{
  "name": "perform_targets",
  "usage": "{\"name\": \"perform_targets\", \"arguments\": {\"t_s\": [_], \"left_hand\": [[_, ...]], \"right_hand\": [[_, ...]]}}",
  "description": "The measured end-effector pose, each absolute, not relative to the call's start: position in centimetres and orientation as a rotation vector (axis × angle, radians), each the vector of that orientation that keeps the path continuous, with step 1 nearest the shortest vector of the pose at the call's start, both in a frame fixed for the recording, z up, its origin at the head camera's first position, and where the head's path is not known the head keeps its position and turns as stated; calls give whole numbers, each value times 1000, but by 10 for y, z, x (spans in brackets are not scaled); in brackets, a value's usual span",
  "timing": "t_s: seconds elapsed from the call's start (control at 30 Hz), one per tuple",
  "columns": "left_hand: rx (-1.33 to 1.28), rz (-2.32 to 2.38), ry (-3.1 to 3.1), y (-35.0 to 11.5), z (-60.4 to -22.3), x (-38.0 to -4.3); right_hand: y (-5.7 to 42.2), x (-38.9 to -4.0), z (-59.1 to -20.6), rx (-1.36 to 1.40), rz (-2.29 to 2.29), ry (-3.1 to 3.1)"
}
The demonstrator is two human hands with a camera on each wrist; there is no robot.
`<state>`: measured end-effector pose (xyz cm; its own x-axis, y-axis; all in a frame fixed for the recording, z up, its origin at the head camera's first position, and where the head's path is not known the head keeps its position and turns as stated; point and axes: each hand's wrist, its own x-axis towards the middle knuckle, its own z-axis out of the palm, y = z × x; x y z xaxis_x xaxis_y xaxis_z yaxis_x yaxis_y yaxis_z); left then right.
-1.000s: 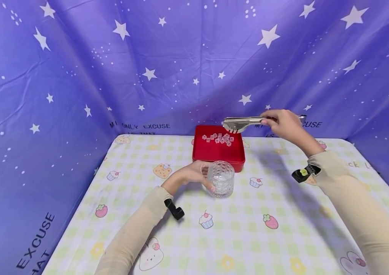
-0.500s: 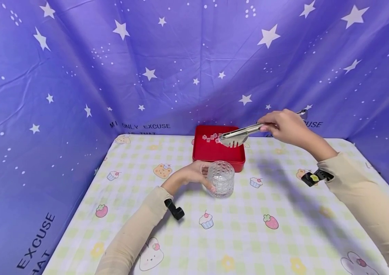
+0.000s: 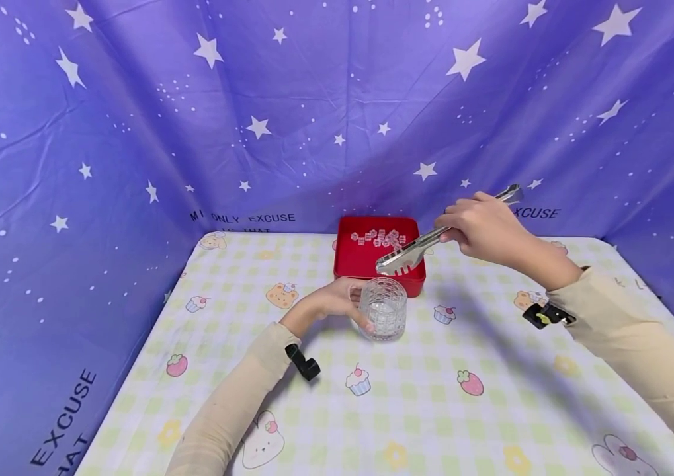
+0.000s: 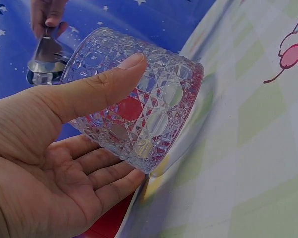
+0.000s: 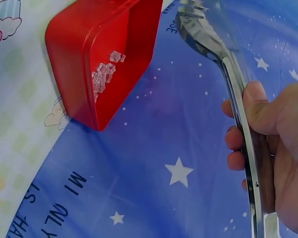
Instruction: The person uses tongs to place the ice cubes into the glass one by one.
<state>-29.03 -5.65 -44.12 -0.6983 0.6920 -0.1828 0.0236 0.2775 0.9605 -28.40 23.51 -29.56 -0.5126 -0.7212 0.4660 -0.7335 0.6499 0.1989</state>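
Observation:
A clear cut-glass tumbler (image 3: pixel 383 311) stands upright on the tablecloth. My left hand (image 3: pixel 339 301) holds its left side, thumb across the near wall and fingers behind, as the left wrist view shows. Metal tongs (image 3: pixel 414 252) are gripped in my right hand (image 3: pixel 482 223), slanting down to the left. Their scalloped tips sit just beyond the tumbler's rim, over the front of the red tray (image 3: pixel 366 268). In the left wrist view a clear cube (image 4: pixel 42 78) shows at the tips of the tongs.
Several clear cubes (image 3: pixel 381 238) lie inside the red tray at the back of the table. A checked cloth (image 3: pixel 414 410) printed with cupcakes and strawberries covers the table. A blue curtain (image 3: pixel 289 86) with white stars rises right behind the tray.
The tongs have come from above the tray's back right down and nearer, their tips now close to the tumbler. My left hand and the tumbler have stayed in place.

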Motion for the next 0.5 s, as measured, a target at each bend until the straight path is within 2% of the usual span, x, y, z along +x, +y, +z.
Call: {"name": "perform_targets", "arguments": {"t_s": [0.5], "left_hand": [[627, 1444, 1966, -55, -441, -291]], "right_hand": [[221, -274, -301, 1205, -43, -2296]]}}
